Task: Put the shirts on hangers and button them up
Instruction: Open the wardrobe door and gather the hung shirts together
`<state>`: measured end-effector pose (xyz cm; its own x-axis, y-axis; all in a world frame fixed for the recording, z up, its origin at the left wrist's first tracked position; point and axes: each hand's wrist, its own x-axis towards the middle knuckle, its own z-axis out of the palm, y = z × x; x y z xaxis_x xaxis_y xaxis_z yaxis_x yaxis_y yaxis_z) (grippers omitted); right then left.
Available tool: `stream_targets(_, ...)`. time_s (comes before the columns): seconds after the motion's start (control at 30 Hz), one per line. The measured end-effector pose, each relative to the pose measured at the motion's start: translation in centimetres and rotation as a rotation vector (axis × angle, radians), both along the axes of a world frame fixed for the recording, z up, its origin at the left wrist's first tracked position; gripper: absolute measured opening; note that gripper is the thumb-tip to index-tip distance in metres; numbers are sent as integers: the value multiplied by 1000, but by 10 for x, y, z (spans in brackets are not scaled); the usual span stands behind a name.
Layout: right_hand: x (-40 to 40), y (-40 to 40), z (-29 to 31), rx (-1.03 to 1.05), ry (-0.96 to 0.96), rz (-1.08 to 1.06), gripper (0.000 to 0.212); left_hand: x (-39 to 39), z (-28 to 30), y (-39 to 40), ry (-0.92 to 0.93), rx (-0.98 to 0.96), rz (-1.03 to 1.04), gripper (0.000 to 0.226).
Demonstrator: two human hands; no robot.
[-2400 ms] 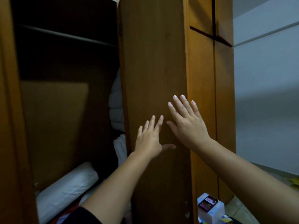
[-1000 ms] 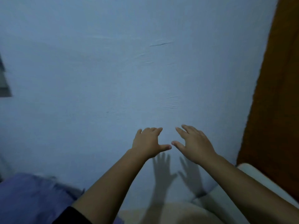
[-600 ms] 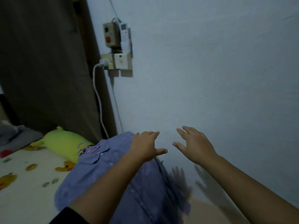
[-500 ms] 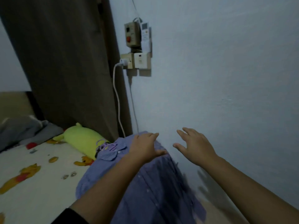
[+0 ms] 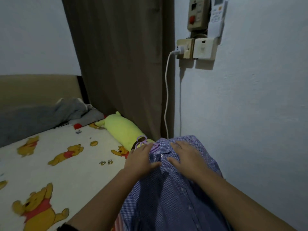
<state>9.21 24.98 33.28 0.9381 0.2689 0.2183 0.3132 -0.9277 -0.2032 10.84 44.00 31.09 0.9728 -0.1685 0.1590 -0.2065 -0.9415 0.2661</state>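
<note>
Shirt (image 5: 166,194): blue-purple fine check, lying collar-up along the bed's right edge beside the wall, placket buttoned as far as can be seen.
Hanger (image 5: 141,142): lilac plastic; its hook sticks out past the collar.
Left hand (image 5: 141,161): flat on the left shoulder of the shirt, fingers straight and close together, thumb out.
Right hand (image 5: 187,158): flat on the right chest, fingers spread, somewhat blurred.
Bedsheet (image 5: 66,164): cream with cartoon bears.
Bolster (image 5: 123,130): yellow-green, just beyond the collar.
Curtain (image 5: 120,64): brown.

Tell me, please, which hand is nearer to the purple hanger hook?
The left hand; its fingers lie right beside the purple hanger hook. The right hand rests on the checked shirt, across the collar.
</note>
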Motion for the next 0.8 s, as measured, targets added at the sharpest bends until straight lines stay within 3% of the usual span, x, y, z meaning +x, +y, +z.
stream_targets(0.5,126,18,-51,65,28,145,62,93,-49,3,140,-220,231,90)
stream_targets(0.8,136,17,-60,154,36,224,65,98,-47,-4,124,-522,259,54)
